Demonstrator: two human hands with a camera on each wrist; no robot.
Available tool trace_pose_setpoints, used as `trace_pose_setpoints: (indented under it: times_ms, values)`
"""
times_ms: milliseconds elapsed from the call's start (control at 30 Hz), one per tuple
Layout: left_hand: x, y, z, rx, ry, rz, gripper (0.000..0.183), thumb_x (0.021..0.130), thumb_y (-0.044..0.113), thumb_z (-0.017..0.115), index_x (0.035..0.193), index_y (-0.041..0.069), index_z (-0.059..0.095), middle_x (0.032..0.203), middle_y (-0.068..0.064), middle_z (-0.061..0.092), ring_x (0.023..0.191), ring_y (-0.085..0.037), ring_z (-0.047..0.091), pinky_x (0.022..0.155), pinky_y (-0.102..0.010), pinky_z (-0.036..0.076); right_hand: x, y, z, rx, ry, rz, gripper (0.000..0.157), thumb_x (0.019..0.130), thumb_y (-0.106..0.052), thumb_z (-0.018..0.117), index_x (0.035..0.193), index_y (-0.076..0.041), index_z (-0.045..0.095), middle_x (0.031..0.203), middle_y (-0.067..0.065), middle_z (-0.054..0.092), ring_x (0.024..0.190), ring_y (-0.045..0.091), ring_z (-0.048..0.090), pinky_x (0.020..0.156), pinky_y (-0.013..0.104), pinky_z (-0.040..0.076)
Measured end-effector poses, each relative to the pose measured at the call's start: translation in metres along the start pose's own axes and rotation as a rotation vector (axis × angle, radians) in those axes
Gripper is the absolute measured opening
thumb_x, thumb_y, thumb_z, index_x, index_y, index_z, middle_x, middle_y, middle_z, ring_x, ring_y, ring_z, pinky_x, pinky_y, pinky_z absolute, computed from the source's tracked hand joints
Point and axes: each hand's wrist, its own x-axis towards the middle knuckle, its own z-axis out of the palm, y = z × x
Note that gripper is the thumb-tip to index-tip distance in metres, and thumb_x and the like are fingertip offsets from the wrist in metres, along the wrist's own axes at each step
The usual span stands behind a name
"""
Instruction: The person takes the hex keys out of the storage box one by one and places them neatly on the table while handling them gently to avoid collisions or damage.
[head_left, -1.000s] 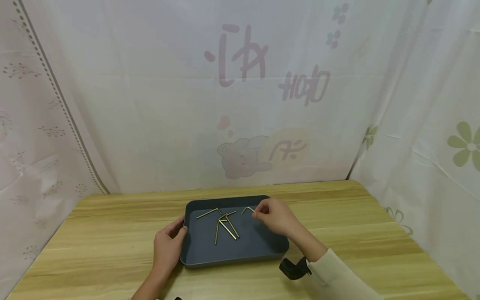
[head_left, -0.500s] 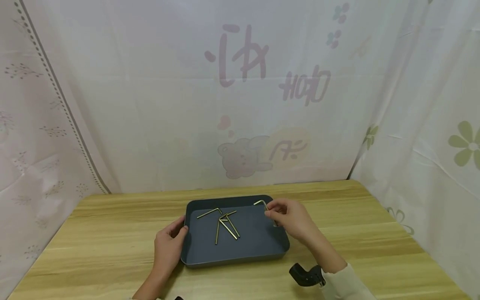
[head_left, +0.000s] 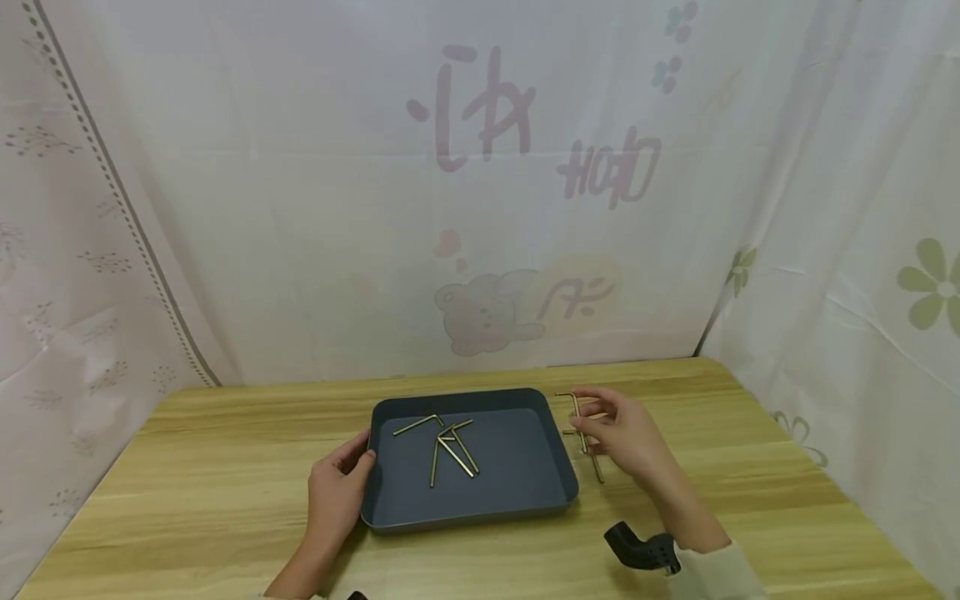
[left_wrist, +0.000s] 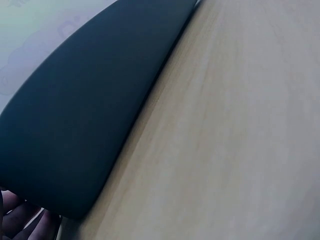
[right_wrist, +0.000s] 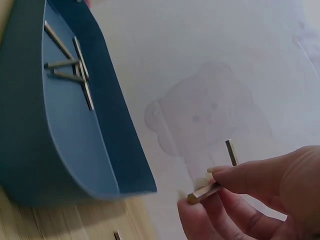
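The tray [head_left: 510,492] is smooth, matte and blue-grey, a rectangle with rounded corners and low upright walls. The left hand [head_left: 336,493] grips its left side, thumb at the rim. Just past the opposite wall, the right hand [head_left: 626,437] pinches the held key [head_left: 577,411] between thumb and fingers; it is brassy metal bent into an L, and on my right wrist feed its end looks faceted.

I count 6 such keys: 1 in that grip, 1 loose key [head_left: 598,472] lying partly hidden below it, and 4 tray keys [head_left: 457,457], 3 of them crossing left of the tray's middle and 1 towards its back left.

The tabletop [head_left: 225,483] is yellowish and streaked with wood grain. Creased white cloth [head_left: 322,208] hangs behind it, printed with a pale bear and lettering.
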Motion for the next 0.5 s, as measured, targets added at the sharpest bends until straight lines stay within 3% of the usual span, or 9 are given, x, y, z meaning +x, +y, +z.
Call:
trace_pose_setpoints:
  times_ms: [267, 500]
  values:
    - [0.002, -0.002, 0.001, -0.001, -0.001, 0.000, 0.036, 0.096, 0.011, 0.063, 0.131, 0.006, 0.068, 0.126, -0.013, 0.072, 0.114, -0.021, 0.068, 0.079, -0.008, 0.049, 0.003, 0.012, -0.016, -0.023, 0.058, 0.007, 0.047, 0.096, -0.010, 0.067, 0.141, -0.002, 0.055, 0.126, 0.027, 0.060, 0.091, 0.013, 0.069, 0.070, 0.039, 0.063]
    - [0.003, -0.004, 0.000, -0.002, -0.005, -0.012, 0.036, 0.096, 0.012, 0.063, 0.132, 0.007, 0.068, 0.127, -0.012, 0.072, 0.112, -0.014, 0.067, 0.079, -0.008, 0.049, 0.005, 0.026, -0.023, -0.171, 0.144, 0.006, 0.045, 0.096, -0.008, 0.066, 0.140, -0.003, 0.057, 0.117, 0.023, 0.064, 0.093, 0.024, 0.071, 0.065, 0.036, 0.062]
